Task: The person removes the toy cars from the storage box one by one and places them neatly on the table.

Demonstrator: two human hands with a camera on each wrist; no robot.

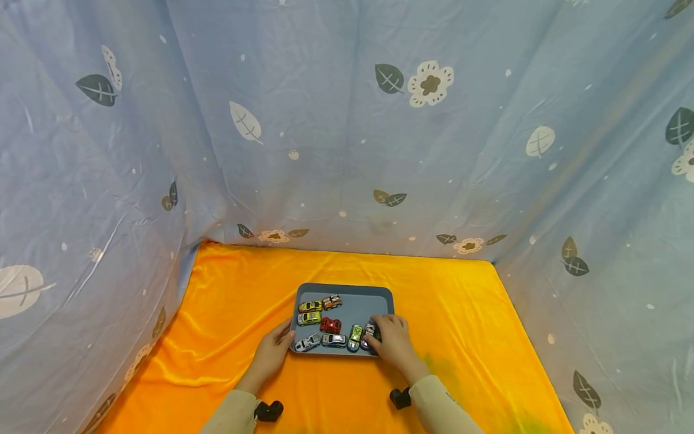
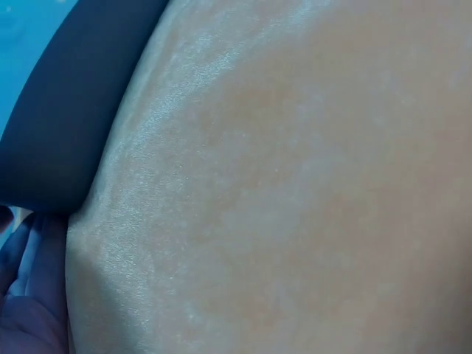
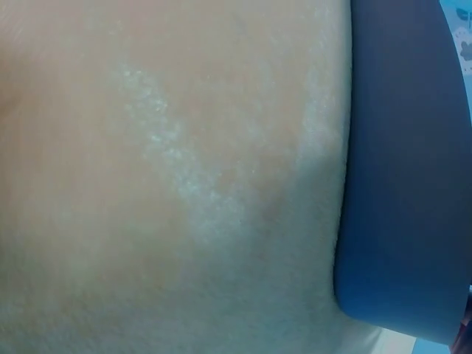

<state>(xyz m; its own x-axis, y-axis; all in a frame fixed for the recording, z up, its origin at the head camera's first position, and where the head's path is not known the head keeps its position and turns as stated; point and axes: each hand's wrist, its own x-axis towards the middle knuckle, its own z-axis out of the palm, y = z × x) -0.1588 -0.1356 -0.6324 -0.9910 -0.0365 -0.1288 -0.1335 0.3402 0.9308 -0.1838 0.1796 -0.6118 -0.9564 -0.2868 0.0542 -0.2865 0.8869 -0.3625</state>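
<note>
A blue-grey rectangular tray [image 1: 363,300] holds several small toy cars. My left hand [image 1: 271,351] grips its left edge, thumb at the rim; in the left wrist view the fingers [image 2: 46,258] lie against the tray's corner. At the tray's right side my right hand [image 1: 397,342] reaches over the rim, fingers and thumb round a dark toy car [image 1: 378,331] that is mostly hidden. Close beside that car are a white-and-purple car [image 1: 368,330] and a green car [image 1: 355,338]. A silver car [image 1: 334,340] and a white car [image 1: 307,343] stand along the near wall.
Farther left in the tray are a red car [image 1: 331,325], an orange car [image 1: 332,302] and two yellow cars, one the lower yellow car [image 1: 309,318]. Orange cloth [image 1: 434,289] lies under the tray. Pale blue patterned curtains [image 1: 336,150] enclose the back and sides.
</note>
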